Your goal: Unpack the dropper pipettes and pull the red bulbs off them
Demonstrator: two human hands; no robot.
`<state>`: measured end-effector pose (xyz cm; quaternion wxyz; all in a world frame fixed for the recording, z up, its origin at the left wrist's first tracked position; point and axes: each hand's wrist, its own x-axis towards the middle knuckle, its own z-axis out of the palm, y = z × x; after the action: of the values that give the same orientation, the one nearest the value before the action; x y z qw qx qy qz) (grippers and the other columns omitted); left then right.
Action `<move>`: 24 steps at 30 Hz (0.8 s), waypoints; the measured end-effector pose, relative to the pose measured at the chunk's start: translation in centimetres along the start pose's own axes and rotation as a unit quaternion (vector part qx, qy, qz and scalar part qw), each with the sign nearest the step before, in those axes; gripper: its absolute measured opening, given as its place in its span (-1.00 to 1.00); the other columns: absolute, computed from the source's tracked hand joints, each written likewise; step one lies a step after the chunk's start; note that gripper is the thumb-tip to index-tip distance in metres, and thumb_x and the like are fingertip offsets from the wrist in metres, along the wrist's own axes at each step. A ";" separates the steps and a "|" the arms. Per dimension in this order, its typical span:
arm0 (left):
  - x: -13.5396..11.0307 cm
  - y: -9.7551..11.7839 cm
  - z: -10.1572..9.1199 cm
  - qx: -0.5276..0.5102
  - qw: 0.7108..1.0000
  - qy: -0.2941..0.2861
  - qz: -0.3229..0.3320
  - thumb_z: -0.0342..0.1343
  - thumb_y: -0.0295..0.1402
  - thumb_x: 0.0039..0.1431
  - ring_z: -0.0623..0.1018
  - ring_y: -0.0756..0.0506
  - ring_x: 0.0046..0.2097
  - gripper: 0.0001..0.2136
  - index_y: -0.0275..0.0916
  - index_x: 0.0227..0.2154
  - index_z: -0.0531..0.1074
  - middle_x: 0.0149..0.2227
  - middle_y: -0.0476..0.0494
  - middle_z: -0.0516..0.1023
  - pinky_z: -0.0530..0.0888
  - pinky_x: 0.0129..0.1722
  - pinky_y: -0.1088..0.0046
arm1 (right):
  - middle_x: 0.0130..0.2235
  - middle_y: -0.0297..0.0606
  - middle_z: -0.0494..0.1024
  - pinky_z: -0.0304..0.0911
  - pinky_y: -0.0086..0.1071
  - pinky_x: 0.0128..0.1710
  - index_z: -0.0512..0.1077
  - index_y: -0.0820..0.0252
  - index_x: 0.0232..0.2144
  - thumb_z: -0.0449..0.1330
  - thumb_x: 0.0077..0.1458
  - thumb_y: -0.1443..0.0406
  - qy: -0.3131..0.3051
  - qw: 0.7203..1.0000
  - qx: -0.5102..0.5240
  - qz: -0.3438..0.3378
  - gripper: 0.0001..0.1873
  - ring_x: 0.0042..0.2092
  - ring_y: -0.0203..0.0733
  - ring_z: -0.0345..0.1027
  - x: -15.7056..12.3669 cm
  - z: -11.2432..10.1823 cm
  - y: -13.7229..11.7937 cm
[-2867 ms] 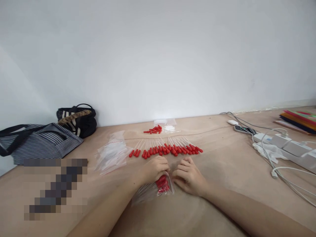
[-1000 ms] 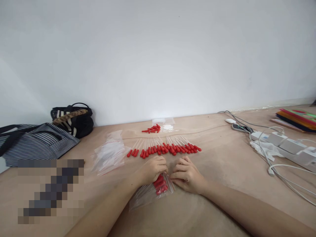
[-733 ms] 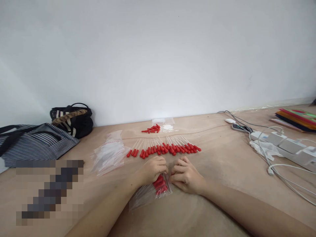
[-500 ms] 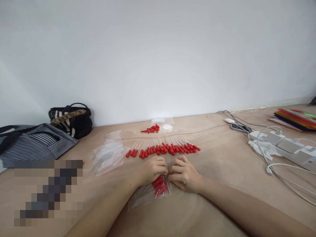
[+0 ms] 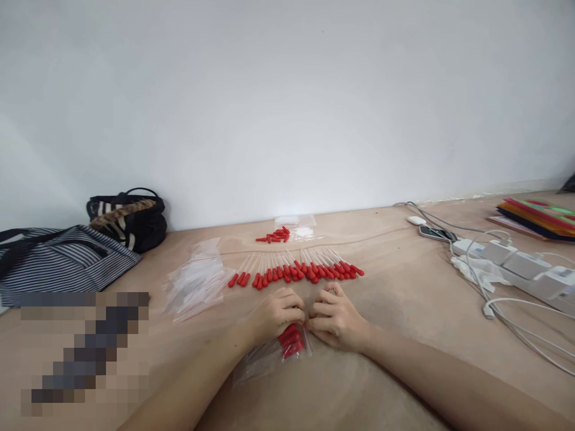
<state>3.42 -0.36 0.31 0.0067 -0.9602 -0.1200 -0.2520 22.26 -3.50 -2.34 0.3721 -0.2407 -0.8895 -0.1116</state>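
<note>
Clear bag [image 5: 263, 363], just one, in the grip of left hand [image 5: 277, 315] and right hand [image 5: 336, 318]

A pale wall [image 5: 287, 108] fills the twelve o'clock side, behind a tan surface [image 5: 413, 281]. At nine o'clock a striped bag [image 5: 72, 263] with a dark strap lies slumped; just beyond it, by the wall, sits a black bag [image 5: 146, 224] with pale stripes, a looped handle and a mottled brown band [image 5: 123, 212] across it. A pixelated patch [image 5: 85, 347] at eight o'clock hides whatever is there. At three o'clock, a small white object [image 5: 416, 221] lies beside a dark device [image 5: 433, 232] with a green glow. Between three and four, white adapters [image 5: 525, 265] sit in a row near crumpled white material [image 5: 478, 269], with a white cable connector [image 5: 487, 312] nearer four. Farther out at three lies a stack of coloured sheets [image 5: 539, 215].
</note>
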 end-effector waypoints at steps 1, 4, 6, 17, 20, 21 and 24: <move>0.1 0.1 0.0 -0.007 1.000 -0.003 0.003 -0.18 -0.53 0.19 0.37 -0.01 -0.37 -0.71 -0.25 -0.55 0.36 -0.46 -0.09 0.45 0.28 -0.35 0.49 | -0.51 -0.44 0.42 -0.08 -0.26 -0.21 0.39 0.11 -0.53 0.07 0.04 0.39 0.009 1.000 0.000 -0.004 -0.84 -0.37 -0.34 0.09 0.1 0.1 0.0; 0.1 0.2 0.0 -0.033 0.999 -0.012 0.005 -0.23 -0.53 0.21 0.35 0.00 -0.40 -0.70 -0.26 -0.55 0.33 -0.51 -0.08 0.43 0.29 -0.35 0.50 | -0.56 -0.45 0.38 -0.10 -0.26 -0.19 0.36 0.13 -0.55 0.05 0.06 0.40 0.026 0.999 -0.020 -0.031 -0.81 -0.40 -0.35 0.06 0.3 0.4 0.1; 0.0 0.1 0.0 -0.047 0.999 -0.016 -0.002 -0.24 -0.53 0.21 0.36 -0.01 -0.41 -0.69 -0.26 -0.56 0.32 -0.53 -0.08 0.42 0.30 -0.36 0.50 | -0.59 -0.46 0.34 -0.11 -0.26 -0.18 0.34 0.16 -0.56 0.00 0.08 0.42 0.023 0.997 -0.043 -0.056 -0.78 -0.41 -0.36 0.05 0.4 0.4 0.3; -1.2 0.0 -1.9 -0.098 0.987 -0.006 -0.129 -0.11 -0.35 0.20 0.43 -0.08 -0.17 -0.81 -0.27 -0.29 0.39 -0.24 -0.20 0.49 0.37 -0.13 0.35 | -0.56 -0.41 0.35 -0.13 -0.22 -0.13 0.29 0.20 -0.60 -0.02 0.04 0.43 -0.014 0.999 -0.048 -0.022 -0.78 -0.36 -0.33 0.10 0.0 -0.5 1.5; -2.3 2.5 -2.2 -0.088 0.967 -0.045 -0.234 0.06 -0.12 0.04 0.30 -0.22 0.06 -0.44 -0.24 0.08 0.12 0.06 -0.29 0.30 0.27 0.03 0.17 | -0.51 -0.36 0.37 -0.09 -0.20 -0.16 0.32 0.20 -0.57 0.02 -0.03 0.39 -0.036 0.999 -0.012 0.015 -0.86 -0.35 -0.28 0.11 -0.2 -0.6 1.5; -2.8 3.3 -2.2 -0.086 0.958 -0.064 -0.265 0.07 -0.09 0.01 0.25 -0.25 0.10 -0.34 -0.22 0.14 0.02 0.11 -0.30 0.23 0.24 0.06 0.14 | -0.49 -0.34 0.38 -0.08 -0.21 -0.17 0.34 0.19 -0.56 0.03 -0.07 0.40 -0.048 0.999 0.005 0.025 -0.88 -0.35 -0.27 0.11 -0.2 -0.7 1.5; -4.0 5.0 -2.2 -0.088 0.937 -0.103 -0.322 0.03 -0.18 0.07 0.21 -0.25 0.14 -0.34 -0.14 0.19 -0.12 0.17 -0.25 0.15 0.20 0.09 0.10 | -0.37 -0.31 0.43 -0.04 -0.25 -0.24 0.37 0.18 -0.51 0.02 -0.19 0.44 -0.095 0.990 0.090 0.049 -0.84 -0.33 -0.25 0.13 -0.2 -1.2 1.5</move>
<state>0.18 -6.27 0.51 -0.1716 -0.8877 -0.4001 -0.1499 23.92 -2.73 -1.63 0.3115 -0.2587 -0.9143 0.0107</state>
